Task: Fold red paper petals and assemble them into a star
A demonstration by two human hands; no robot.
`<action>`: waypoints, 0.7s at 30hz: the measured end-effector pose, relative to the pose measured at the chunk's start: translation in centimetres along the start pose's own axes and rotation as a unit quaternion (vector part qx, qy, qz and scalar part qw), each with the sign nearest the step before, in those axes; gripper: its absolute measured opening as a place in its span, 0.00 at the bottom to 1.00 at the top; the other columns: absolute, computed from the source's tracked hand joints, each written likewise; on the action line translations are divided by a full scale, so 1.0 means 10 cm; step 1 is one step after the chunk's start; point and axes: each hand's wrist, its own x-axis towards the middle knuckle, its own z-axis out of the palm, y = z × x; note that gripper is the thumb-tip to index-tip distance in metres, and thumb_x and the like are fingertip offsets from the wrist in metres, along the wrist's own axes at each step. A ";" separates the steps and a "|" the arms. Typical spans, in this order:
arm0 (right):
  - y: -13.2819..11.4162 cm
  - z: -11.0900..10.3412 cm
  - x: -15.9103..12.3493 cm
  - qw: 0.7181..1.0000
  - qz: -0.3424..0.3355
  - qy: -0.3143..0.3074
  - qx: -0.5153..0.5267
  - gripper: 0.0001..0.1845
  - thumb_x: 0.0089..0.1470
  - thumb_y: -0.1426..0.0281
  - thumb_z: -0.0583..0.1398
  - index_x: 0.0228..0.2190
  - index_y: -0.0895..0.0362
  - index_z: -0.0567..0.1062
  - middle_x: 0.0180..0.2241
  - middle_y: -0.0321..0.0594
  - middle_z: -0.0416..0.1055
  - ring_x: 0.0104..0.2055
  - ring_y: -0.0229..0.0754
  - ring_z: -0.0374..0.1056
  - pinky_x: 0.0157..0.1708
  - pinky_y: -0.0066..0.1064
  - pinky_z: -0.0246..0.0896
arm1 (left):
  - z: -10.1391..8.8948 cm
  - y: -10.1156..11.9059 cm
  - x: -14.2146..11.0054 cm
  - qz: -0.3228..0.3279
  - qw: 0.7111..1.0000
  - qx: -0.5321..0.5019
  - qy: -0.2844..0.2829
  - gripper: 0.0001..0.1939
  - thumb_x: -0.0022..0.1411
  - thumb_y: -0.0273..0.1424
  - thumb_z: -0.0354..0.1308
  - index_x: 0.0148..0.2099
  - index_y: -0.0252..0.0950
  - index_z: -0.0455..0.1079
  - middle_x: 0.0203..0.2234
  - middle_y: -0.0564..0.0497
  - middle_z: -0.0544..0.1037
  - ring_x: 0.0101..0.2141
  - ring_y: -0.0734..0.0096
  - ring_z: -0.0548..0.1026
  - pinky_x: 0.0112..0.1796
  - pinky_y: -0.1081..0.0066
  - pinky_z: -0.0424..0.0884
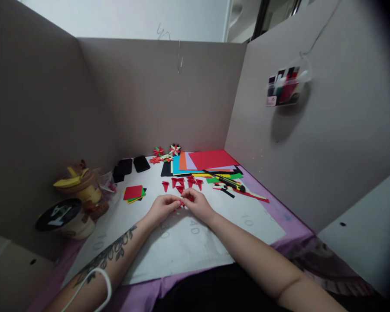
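My left hand [164,206] and my right hand [199,205] meet over the white mat [211,249], fingertips pinched together. Between them is a small red folded paper piece [182,203], mostly covered by my fingers. Just beyond my hands lie several red folded paper pieces [178,182], one small pointed one [165,186] set apart on the left. To the left of these sits a small stack of square paper [133,192], red on top with green and yellow edges showing below.
Coloured paper sheets [214,159] lie at the back, with a yellow-black utility knife [230,183] and paper strips [253,196] at right. Finished paper stars [158,151] and black phone-like objects [141,164] stand behind. Tubs [79,225] are at left; grey panels [162,99] enclose the table.
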 end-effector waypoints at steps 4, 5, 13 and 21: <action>-0.01 0.00 0.00 1.000 -0.011 -0.001 -0.019 0.02 0.49 0.71 0.56 0.27 0.57 0.69 0.27 0.35 0.68 0.30 0.37 0.64 0.32 0.28 0.61 | -0.01 0.00 0.00 0.009 1.000 0.016 0.009 0.13 0.50 0.37 0.59 0.32 0.31 0.74 0.23 0.50 0.75 0.22 0.75 0.68 0.25 0.76 0.63; -0.02 0.00 -0.01 0.999 -0.019 0.002 -0.032 0.02 0.49 0.71 0.56 0.27 0.57 0.69 0.27 0.35 0.68 0.30 0.37 0.64 0.31 0.28 0.60 | -0.01 0.00 0.00 0.010 1.000 0.009 0.006 0.14 0.51 0.37 0.59 0.33 0.30 0.74 0.23 0.50 0.75 0.22 0.75 0.68 0.25 0.76 0.63; -0.08 -0.01 -0.05 0.991 -0.087 0.045 -0.088 0.03 0.48 0.74 0.55 0.26 0.56 0.69 0.27 0.37 0.68 0.30 0.38 0.64 0.31 0.29 0.60 | -0.03 -0.07 0.00 0.004 0.997 -0.070 -0.041 0.13 0.50 0.36 0.61 0.35 0.31 0.73 0.24 0.50 0.75 0.24 0.75 0.69 0.27 0.75 0.64; -0.08 -0.01 -0.07 0.992 -0.091 0.042 -0.075 0.02 0.47 0.73 0.56 0.27 0.55 0.69 0.26 0.36 0.67 0.30 0.38 0.64 0.31 0.29 0.61 | -0.06 -0.06 0.01 0.026 0.999 -0.038 -0.006 0.10 0.50 0.34 0.59 0.33 0.32 0.73 0.25 0.50 0.76 0.25 0.74 0.70 0.28 0.75 0.64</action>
